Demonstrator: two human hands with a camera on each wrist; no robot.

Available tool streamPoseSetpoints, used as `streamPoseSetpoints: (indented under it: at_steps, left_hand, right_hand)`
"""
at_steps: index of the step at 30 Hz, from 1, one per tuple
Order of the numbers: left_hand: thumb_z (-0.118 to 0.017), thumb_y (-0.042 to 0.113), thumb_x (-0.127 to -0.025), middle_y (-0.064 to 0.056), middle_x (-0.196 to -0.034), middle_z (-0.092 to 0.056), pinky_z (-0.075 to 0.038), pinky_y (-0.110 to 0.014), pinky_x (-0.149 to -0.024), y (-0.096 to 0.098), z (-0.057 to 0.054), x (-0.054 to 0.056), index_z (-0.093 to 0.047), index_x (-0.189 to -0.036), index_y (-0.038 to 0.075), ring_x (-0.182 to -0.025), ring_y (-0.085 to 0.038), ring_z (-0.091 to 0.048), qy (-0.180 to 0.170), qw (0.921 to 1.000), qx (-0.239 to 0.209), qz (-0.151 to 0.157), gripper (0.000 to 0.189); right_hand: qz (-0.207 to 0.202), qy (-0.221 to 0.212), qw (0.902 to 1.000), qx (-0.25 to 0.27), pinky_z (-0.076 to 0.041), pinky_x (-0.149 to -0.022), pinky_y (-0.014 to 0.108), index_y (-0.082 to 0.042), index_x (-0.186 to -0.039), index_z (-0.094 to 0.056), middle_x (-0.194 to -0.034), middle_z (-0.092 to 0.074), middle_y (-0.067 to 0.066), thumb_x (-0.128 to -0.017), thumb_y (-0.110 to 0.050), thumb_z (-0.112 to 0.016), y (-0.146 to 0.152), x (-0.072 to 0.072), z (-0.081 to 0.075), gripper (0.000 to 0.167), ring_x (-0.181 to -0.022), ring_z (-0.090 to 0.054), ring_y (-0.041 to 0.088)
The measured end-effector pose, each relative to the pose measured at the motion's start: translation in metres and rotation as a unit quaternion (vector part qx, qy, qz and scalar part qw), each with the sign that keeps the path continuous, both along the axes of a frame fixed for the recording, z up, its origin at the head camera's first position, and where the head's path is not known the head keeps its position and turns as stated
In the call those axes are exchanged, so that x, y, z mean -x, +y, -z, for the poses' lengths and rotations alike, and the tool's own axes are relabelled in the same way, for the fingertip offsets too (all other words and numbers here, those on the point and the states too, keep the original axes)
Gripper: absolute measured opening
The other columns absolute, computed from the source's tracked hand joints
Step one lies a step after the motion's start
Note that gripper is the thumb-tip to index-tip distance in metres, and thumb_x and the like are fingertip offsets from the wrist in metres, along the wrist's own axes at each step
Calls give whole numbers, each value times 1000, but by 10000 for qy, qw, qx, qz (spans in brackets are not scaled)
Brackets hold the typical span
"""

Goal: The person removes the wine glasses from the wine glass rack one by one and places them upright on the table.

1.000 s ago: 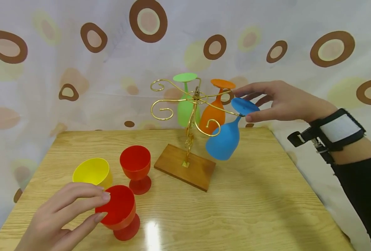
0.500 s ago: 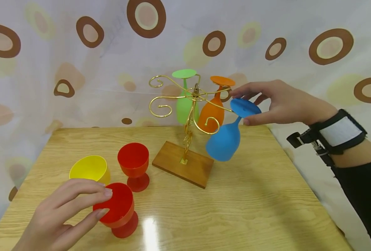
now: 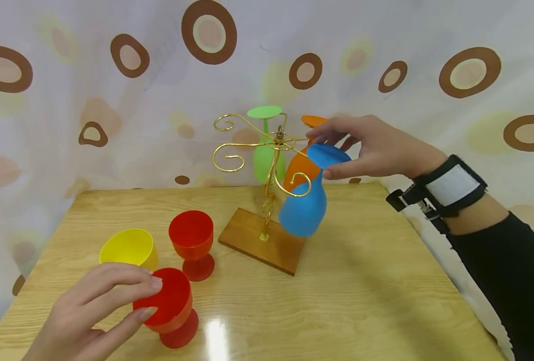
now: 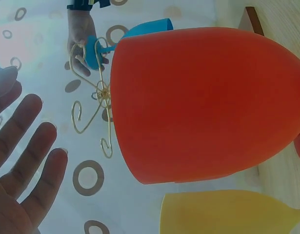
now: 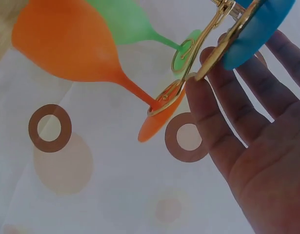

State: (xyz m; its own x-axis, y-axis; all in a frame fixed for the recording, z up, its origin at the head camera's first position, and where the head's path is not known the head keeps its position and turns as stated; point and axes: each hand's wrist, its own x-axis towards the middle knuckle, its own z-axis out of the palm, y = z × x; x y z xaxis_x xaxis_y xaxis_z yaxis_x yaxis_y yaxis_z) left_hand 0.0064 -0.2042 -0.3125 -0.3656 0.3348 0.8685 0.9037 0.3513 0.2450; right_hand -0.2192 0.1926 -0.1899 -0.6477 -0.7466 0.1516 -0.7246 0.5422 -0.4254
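My right hand point(image 3: 375, 148) holds the upside-down blue goblet point(image 3: 304, 213) by its foot, thumb in front and fingers behind. In the right wrist view the goblet's blue foot point(image 5: 264, 34) overlaps a gold curl of the rack, with the fingers point(image 5: 213, 114) reaching up beside it. The gold rack point(image 3: 279, 145) also carries an inverted green goblet point(image 3: 267, 163) and an inverted orange goblet point(image 3: 299, 170), partly covered by the blue one. My left hand point(image 3: 91, 311) hovers with loosely bent fingers over the near red goblet point(image 3: 169, 301); the left wrist view shows a gap between them.
Another red goblet point(image 3: 192, 233) stands upright behind the near one, with a yellow goblet point(image 3: 133, 245) to their left. The rack's wooden base point(image 3: 248, 235) rests mid-table. Two curled arms stick out to the rack's left. A patterned curtain point(image 3: 257, 40) hangs behind the table.
My right hand has moved left with the blue goblet, bringing it closer to the rack and in front of the orange goblet. The left hand stays nearly still.
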Motion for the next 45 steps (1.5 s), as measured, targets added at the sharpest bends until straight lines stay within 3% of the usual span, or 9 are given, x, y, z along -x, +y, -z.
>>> streamPoseSetpoints:
  at_steps: [9, 13, 20, 26, 30, 34, 40, 45]
  left_hand:
    - [-70, 24, -95, -16, -96, -69, -46, -13, -98, -2, 3, -3, -74, -101, -4, -97, -16, -60, -37, 10000, 31, 50, 29]
    - [-70, 24, -95, -16, -97, -69, -46, -13, -98, -3, 1, -4, -74, -102, -4, -98, -16, -60, -108, 9999, 77, 64, 29]
    - [-68, 25, -96, -15, -99, -69, -45, -13, -100, -1, -2, -2, -73, -103, -3, -101, -15, -60, -136, 9998, 123, 56, 29]
    - [-69, 23, -96, -16, -98, -69, -44, -14, -101, 4, -1, 3, -73, -103, -4, -100, -17, -60, -54, 9997, 93, 233, 28]
    - [-69, 22, -96, -16, -96, -69, -44, -14, -101, 7, 0, 6, -73, -102, -4, -99, -17, -61, 63, 9993, 48, 352, 27]
    - [-69, 19, -95, -15, -97, -70, -46, -15, -98, 14, 0, 8, -73, -103, -6, -97, -18, -62, 62, 9986, -34, 519, 26]
    - [-68, 18, -96, -12, -102, -70, -46, -16, -97, 24, -2, 12, -69, -105, -8, -97, -17, -62, -199, 9977, 96, 647, 28]
    - [-68, 21, -97, -5, -104, -70, -45, -16, -99, 29, 6, 15, -70, -106, 1, -99, -16, -61, -667, 9961, 385, 431, 22]
  right_hand:
    - [408, -19, 9991, -62, -59, -75, 27, -25, -132, -59, -117, -66, -5, -84, -38, -81, -11, 11, 4, 54, -103, -60, 11]
    - [731, 208, 9971, -61, -57, -72, 22, -24, -130, -60, -115, -67, -2, -86, -41, -78, -9, 16, 3, 51, -102, -60, 13]
    - [1128, 439, 9925, 167, -50, -77, 14, -23, -129, -61, -116, -67, -4, -89, -39, -76, 12, 17, 2, 46, -104, -60, 10]
    - [1366, 401, 9888, 449, -47, -79, 8, -19, -130, -61, -119, -66, 0, -90, -32, -76, 31, 11, 7, 44, -104, -60, 13]
    - [1334, 571, 9890, 291, -46, -79, 10, -16, -131, -60, -119, -66, 1, -89, -32, -77, 36, 1, 11, 48, -104, -59, 14]
    - [1176, 1133, 9863, 252, -46, -75, 17, -15, -130, -61, -114, -67, -1, -85, -29, -79, 36, -19, 18, 50, -98, -58, 13]
    - [859, 1938, 9755, 589, -45, -72, 16, -18, -135, -61, -111, -68, -2, -77, -21, -83, 31, -55, 23, 62, -94, -57, 10]
    - [356, 2030, 9706, 1243, -48, -75, 13, -14, -132, -63, -118, -69, 1, -72, -19, -85, 16, -75, 25, 64, -93, -60, 8]
